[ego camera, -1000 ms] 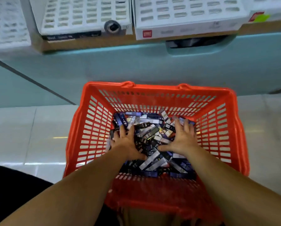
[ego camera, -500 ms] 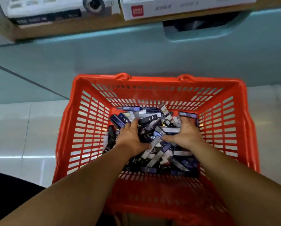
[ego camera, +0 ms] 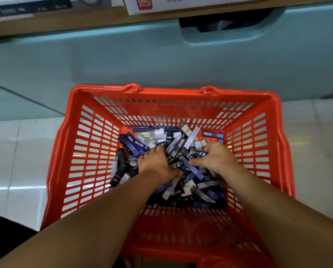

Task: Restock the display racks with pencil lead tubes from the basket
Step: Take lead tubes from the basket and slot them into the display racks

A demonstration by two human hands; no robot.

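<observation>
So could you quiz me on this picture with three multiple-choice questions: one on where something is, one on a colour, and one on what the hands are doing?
1. Where do the lead tubes lie?
A. on the shelf
B. in the basket
C. on the floor

2. What colour is the basket?
A. blue
B. green
C. red-orange

3. What are the left hand and right hand doing?
A. gripping the basket's handles
B. digging into the pile with curled fingers
C. hanging clear above the basket

Answers:
1 B: the tubes are heaped on the basket's bottom.
2 C: its slotted walls are red-orange.
3 B: both hands sit down in the heap, fingers curled round tubes.
</observation>
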